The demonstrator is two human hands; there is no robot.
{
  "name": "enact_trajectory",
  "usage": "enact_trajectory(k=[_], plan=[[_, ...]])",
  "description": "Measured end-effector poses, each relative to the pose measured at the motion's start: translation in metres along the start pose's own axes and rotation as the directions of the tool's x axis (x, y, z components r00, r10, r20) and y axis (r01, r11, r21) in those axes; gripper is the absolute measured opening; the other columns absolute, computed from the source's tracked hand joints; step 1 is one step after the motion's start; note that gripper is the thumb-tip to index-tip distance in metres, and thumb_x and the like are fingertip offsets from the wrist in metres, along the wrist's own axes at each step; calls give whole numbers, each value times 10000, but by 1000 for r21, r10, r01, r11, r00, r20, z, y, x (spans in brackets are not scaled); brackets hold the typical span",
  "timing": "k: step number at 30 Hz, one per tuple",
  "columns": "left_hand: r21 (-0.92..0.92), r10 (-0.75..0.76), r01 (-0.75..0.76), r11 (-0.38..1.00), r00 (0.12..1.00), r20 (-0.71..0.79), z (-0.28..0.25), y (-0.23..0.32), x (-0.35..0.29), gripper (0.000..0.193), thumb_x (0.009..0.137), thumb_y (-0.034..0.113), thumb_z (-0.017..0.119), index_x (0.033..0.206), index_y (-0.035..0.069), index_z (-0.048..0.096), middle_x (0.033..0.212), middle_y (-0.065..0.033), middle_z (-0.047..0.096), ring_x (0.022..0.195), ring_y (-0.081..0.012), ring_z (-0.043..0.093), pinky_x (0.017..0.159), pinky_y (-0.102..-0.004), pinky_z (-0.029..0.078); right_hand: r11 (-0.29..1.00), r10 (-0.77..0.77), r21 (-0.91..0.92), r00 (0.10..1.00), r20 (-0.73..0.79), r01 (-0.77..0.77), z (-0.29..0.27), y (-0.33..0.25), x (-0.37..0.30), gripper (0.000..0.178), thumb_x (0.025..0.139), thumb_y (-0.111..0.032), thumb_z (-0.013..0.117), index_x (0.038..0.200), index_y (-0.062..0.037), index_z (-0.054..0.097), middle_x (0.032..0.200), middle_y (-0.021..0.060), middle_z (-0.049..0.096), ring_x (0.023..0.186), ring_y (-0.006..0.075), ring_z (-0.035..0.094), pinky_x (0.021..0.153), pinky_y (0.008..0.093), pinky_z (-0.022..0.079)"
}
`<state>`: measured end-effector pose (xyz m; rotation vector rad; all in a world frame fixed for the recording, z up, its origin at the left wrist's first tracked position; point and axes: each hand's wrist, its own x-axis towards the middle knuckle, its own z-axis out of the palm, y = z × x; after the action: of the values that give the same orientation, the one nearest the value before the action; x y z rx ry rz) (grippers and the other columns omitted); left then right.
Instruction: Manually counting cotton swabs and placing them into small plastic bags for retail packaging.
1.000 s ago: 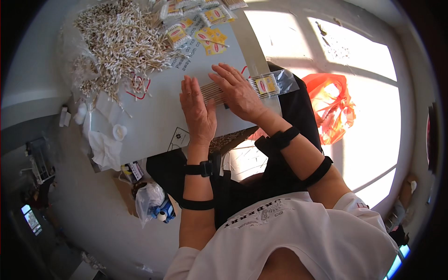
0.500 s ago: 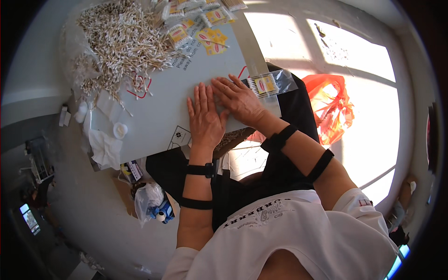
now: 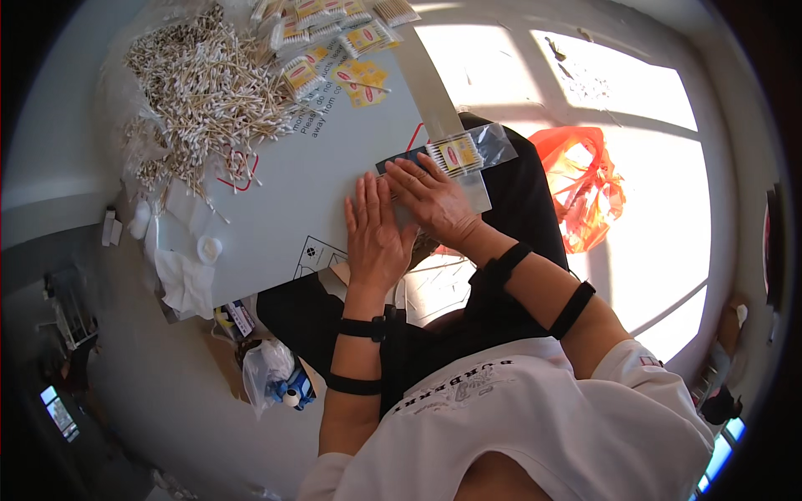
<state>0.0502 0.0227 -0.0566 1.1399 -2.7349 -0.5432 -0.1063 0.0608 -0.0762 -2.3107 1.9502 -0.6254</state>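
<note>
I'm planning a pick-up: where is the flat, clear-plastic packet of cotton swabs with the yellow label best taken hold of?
Probably by the clear film end of the flat, yellow-labelled plastic packet, pinched from the right, above and below. That end appears to jut past the flat grey table's edge, while the right hand lies close to the opposite end.

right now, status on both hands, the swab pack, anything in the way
Left hand open, palm down. Right hand likewise, fingers beside swab pack, contact unclear. Pack at right edge of table. Loose swabs heaped upper left, apart from hands.
</note>
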Motion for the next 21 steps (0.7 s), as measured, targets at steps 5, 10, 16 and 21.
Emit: enact_trajectory(k=[5, 10, 16, 21], plan=[[21, -3, 3, 1000, 1000, 0, 2, 1, -2, 828, 916, 458, 518, 1505, -18, 182, 1575, -204, 157, 1474, -348, 115, 1184, -517, 81, 1000, -1, 24, 1000, -6, 1, -3, 1, -4, 530, 796, -118, 621, 1315, -54, 541, 1426, 120, 482, 1361, 260, 418, 1155, 451, 281], [40, -4, 4, 999, 1000, 7, 2, 0, 0, 865, 883, 420, 609, 1497, -26, 195, 1576, -203, 167, 1479, -329, 109, 1190, -494, 77, 961, 119, 274, 961, -250, -48, -13, 11, 2, 388, 766, -63, 646, 1155, -60, 645, 1281, 114, 591, 1231, 288, 531, 1033, 422, 429], [50, 33, -31, 998, 999, -39, 6, -3, 0, 871, 876, 430, 620, 1494, -21, 204, 1575, -205, 175, 1474, -336, 135, 1182, -508, 96, 948, 196, 276, 974, -113, -159, -22, 22, 18, 46, 756, -62, 669, 747, -78, 627, 856, 65, 587, 856, 296, 569, 745, 387, 487], [37, 36, -34, 999, 998, -55, 8, -3, -1, 868, 870, 410, 627, 1497, -11, 199, 1574, -202, 176, 1466, -349, 152, 1176, -520, 113, 952, 186, 240, 982, 30, -188, -26, 23, 25, 91, 739, -75, 673, 694, -58, 596, 798, 92, 575, 862, 312, 583, 736, 409, 489]])
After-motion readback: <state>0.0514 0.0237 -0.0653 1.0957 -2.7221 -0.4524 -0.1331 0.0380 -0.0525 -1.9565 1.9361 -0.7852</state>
